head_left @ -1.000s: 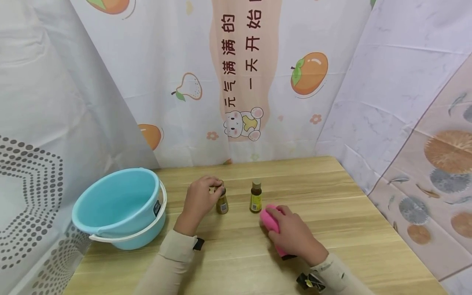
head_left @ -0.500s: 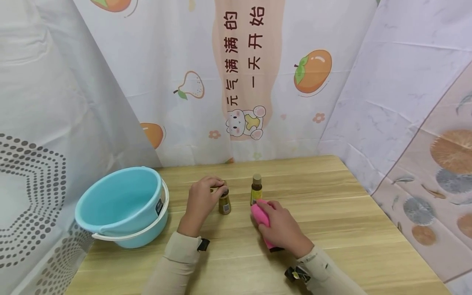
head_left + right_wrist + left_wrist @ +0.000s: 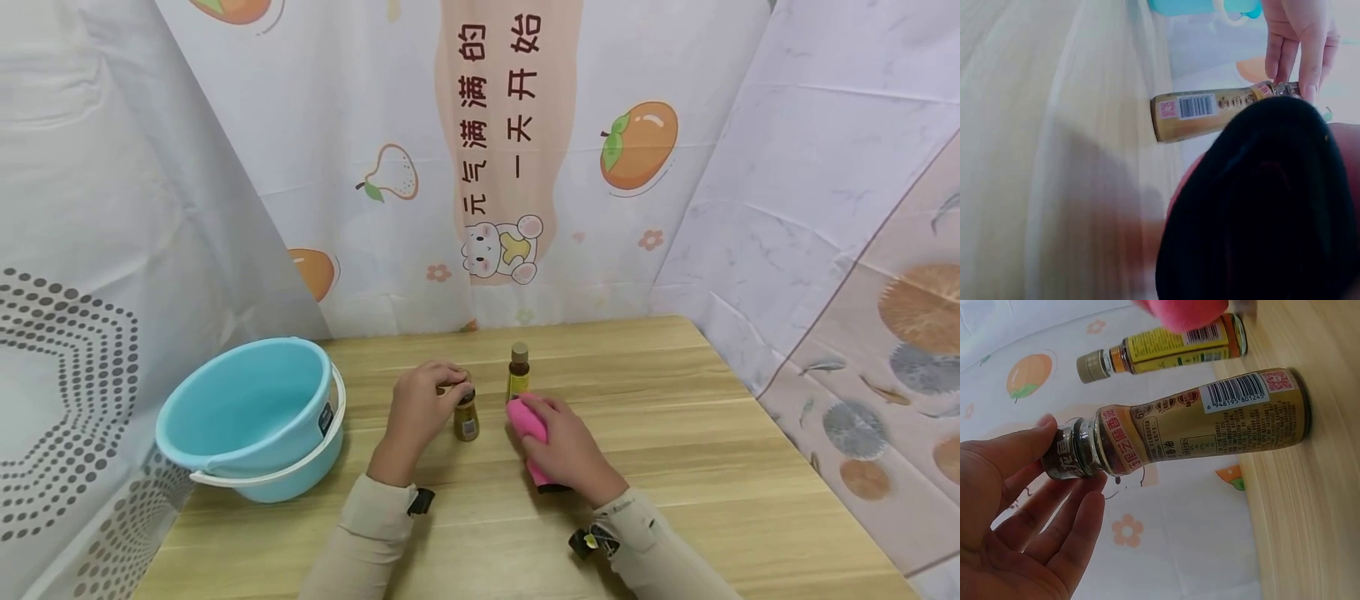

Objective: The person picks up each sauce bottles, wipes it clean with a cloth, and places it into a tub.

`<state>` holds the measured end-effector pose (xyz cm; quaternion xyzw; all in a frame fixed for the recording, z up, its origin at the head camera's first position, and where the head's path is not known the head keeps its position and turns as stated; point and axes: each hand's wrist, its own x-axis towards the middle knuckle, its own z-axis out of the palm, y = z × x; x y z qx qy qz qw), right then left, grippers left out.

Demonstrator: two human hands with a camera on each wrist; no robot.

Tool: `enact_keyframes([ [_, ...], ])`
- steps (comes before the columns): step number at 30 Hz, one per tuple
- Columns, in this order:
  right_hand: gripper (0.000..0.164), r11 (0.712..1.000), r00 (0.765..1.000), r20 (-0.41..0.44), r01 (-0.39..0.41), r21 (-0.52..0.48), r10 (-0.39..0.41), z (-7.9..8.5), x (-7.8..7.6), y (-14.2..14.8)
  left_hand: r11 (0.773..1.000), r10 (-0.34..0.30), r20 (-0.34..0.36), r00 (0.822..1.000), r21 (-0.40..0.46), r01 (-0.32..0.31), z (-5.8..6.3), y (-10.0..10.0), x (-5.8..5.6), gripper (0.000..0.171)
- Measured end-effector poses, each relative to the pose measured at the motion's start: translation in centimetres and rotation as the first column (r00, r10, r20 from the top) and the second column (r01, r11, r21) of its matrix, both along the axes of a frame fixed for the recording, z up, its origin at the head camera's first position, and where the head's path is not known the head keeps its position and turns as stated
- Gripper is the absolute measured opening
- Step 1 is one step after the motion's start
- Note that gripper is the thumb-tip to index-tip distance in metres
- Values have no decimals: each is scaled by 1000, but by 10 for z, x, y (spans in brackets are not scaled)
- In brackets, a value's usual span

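Observation:
My left hand (image 3: pixel 422 402) pinches the dark cap of a sesame oil bottle (image 3: pixel 467 421) between thumb and fingers. Its gold label with a barcode shows in the left wrist view, where the bottle (image 3: pixel 1229 419) meets or nearly meets the wood. My right hand (image 3: pixel 568 446) grips a soft-looking pink thing (image 3: pixel 527 423) with a dark end. In the right wrist view that end is a wide black opening (image 3: pixel 1254 206); its kind is unclear. Just behind it stands a brown bottle (image 3: pixel 518 380) with a yellow label, partly hidden by the pink thing.
A light blue bucket (image 3: pixel 300 446) with a white handle stands at the table's left side. Printed curtains (image 3: pixel 375 242) hang behind and beside the wooden table (image 3: pixel 645 375).
The right hand has moved left and away from me with the pink thing, up to the yellow-labelled bottle, which now stands slightly farther back. The left hand and sesame oil bottle have shifted slightly right.

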<state>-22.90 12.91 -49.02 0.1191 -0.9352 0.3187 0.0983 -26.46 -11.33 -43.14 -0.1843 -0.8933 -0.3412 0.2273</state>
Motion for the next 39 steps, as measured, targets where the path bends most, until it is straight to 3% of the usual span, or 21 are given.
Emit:
enact_keyframes([
  [9, 66, 991, 999, 0, -34, -133, 34, 17, 0, -11, 1000, -26, -44, 999, 17, 26, 0, 9, 6, 15],
  [15, 70, 973, 998, -54, -55, -224, 44, 29, 1, -24, 999, -39, -85, 996, 15, 41, -2, 12, 8, 14],
  [20, 67, 955, 992, -115, -82, -284, 51, 29, -1, -31, 999, -51, -100, 994, 13, 53, -3, 13, 9, 13],
  [39, 58, 973, 993, -99, -84, -214, 64, 16, -9, -34, 998, -54, -115, 992, -30, 51, -4, 15, 8, 12],
])
